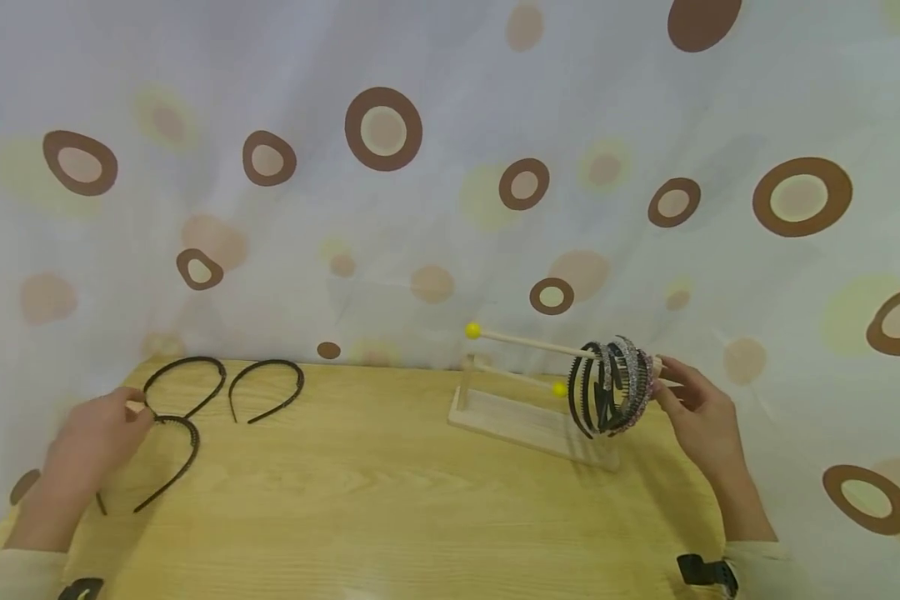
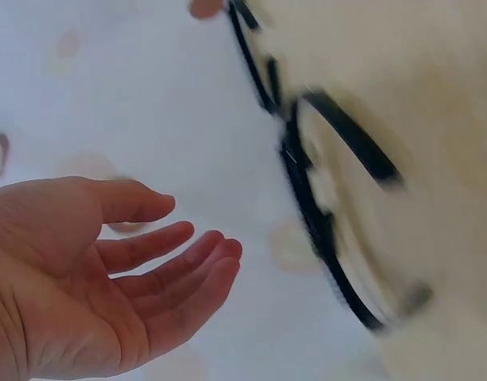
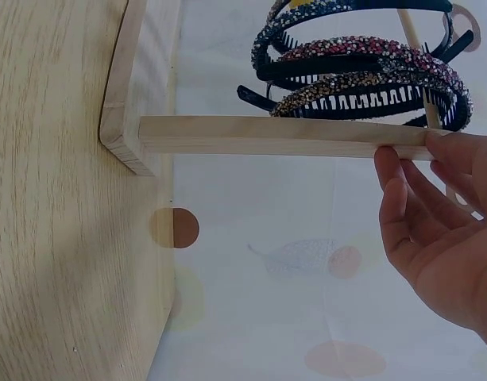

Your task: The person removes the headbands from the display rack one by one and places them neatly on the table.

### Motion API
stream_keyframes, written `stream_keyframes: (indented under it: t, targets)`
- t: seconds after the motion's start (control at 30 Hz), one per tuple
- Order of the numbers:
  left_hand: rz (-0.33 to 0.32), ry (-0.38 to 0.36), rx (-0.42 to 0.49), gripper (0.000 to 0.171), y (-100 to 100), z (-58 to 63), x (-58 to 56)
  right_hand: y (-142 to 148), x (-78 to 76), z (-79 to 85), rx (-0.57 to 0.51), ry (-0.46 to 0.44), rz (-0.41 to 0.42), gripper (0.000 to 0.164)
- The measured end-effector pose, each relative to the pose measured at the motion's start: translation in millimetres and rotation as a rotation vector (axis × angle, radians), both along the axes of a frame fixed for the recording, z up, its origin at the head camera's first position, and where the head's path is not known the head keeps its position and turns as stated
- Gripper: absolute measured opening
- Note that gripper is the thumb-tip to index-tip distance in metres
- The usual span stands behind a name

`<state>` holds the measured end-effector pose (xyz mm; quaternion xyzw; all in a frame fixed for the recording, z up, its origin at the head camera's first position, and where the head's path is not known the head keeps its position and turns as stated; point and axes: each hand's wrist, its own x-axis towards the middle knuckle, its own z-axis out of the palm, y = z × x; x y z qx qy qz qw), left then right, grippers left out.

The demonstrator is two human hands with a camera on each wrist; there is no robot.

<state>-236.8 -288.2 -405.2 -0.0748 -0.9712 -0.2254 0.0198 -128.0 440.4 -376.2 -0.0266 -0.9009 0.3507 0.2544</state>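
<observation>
A wooden headband stand point(image 1: 525, 423) rests on the right of the table, with rods tipped by yellow balls point(image 1: 473, 331). Several headbands point(image 1: 632, 379), some glittery and some plain black, hang on one rod at its right end. My right hand point(image 1: 708, 425) pinches the top of the stand's wooden upright point(image 3: 267, 135) between thumb and fingers. At the left, my left hand point(image 1: 93, 442) hovers beside three black headbands, fingers loosely bent and holding nothing. These are a far-left headband point(image 1: 195, 360), a nearer one point(image 1: 195, 437) and a third point(image 1: 300, 379) to their right.
The wooden table point(image 1: 390, 508) reaches back to a white curtain point(image 1: 450, 217) patterned with brown circles. A lower rod of the stand ends in a second yellow ball point(image 1: 560, 389), close to the hanging headbands. Dark bands with small devices point(image 1: 708, 573) sit on both wrists.
</observation>
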Motion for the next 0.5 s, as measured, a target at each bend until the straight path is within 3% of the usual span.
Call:
stream_keyframes:
  t: [0.13, 0.33, 0.5]
  targets:
    - [-0.062, 0.079, 0.063, 0.044, 56.6, 15.8, 2.0, 1.9, -0.3, 0.8, 0.009, 0.033, 0.010, 0.046]
    - [-0.148, 0.152, 0.149, 0.037, 138.3, 41.0, -5.2, 3.0, -1.0, -2.6, -0.002, 0.049, 0.026, 0.046]
    - [-0.217, 0.186, 0.223, 0.031, 209.9, 45.1, -17.4, 2.0, 0.2, -1.8, -0.004, 0.032, 0.025, 0.046]
